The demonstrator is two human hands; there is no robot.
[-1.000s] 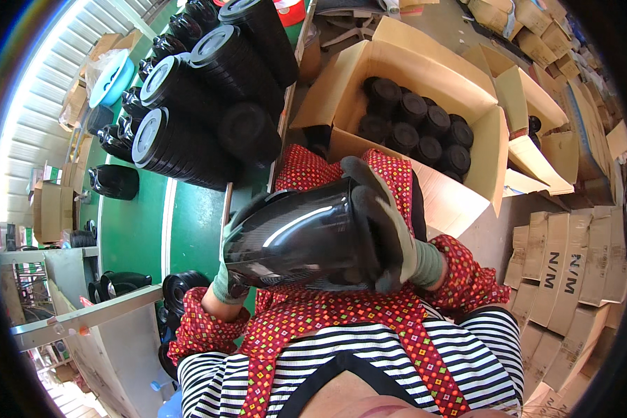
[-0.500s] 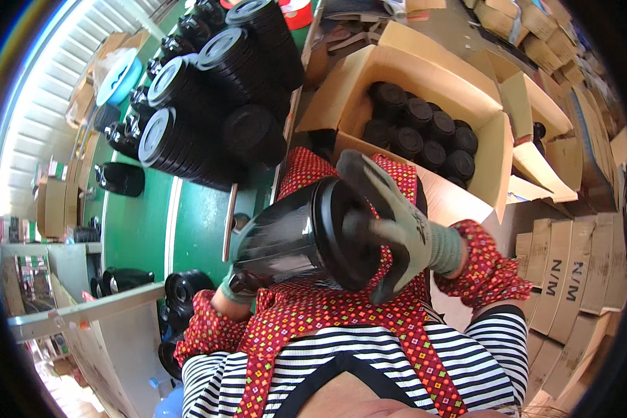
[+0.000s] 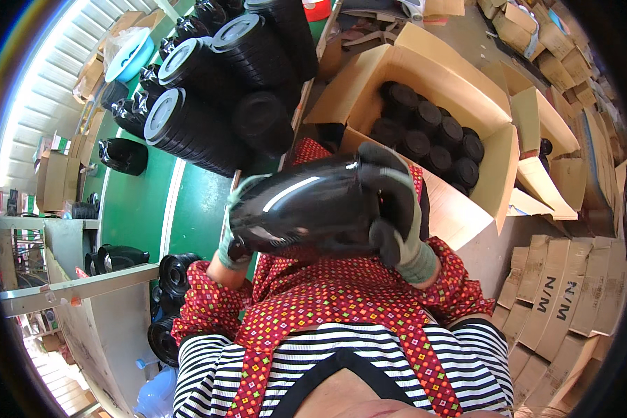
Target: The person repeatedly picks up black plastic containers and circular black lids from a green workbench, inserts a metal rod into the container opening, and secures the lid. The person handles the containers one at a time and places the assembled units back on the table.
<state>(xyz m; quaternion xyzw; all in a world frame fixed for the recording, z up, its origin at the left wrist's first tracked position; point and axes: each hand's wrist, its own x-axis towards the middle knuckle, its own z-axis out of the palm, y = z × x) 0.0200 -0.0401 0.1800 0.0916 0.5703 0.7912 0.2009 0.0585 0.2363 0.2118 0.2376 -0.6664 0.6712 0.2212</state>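
Observation:
A glossy black plastic container, rounded and wider than my hands, lies on its side in front of my apron. My left hand, in a grey-green work glove, grips its left end; most of those fingers are hidden behind it. At the opposite end, my right hand, gloved with dark palm and fingertips, is closed round the rim. The fingers curl over the top and the thumb presses from below. The face of that end is turned away from view.
Stacks of black round lids or pots stand on the green table at left, with similar glossy pieces around. An open cardboard box at right holds several dark round-topped items. Flattened cartons lean lower right. A light-blue basin sits far left.
My right hand has gone from a spread, flat pose by the container's round end to gripping its rim. The container has tilted level and turned so that end no longer shows.

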